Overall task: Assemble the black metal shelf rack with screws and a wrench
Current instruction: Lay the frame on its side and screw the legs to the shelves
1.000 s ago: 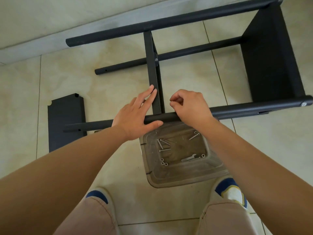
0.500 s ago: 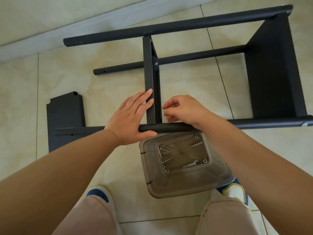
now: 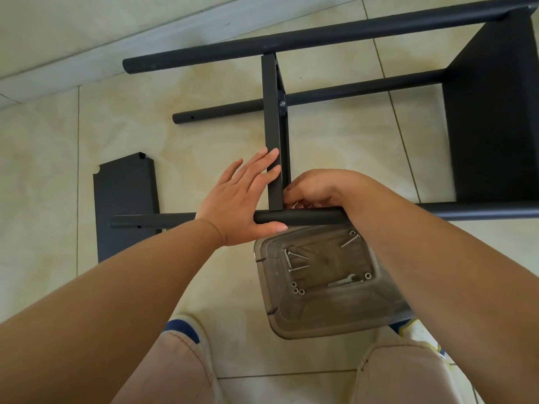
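1. A floor (image 3: 204, 118) of pale beige tiles with thin grout lines, and a light skirting strip (image 3: 145, 33) running along its far edge.
2. The black rack frame (image 3: 320, 36) lies on its side across the far and right part of the floor.
3. A loose black shelf panel (image 3: 125, 196) lies flat on the tiles towards the left.
4. A clear plastic tray (image 3: 335, 322) sits on the near tiles, holding screws (image 3: 294, 259), washers (image 3: 297, 290) and a small wrench (image 3: 342, 281).

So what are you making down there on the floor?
A person is building a black shelf rack lying on its side. The left hand steadies the middle shelf against the near pole. The right hand works something small at that joint. Screws and a wrench wait in a plastic tub.
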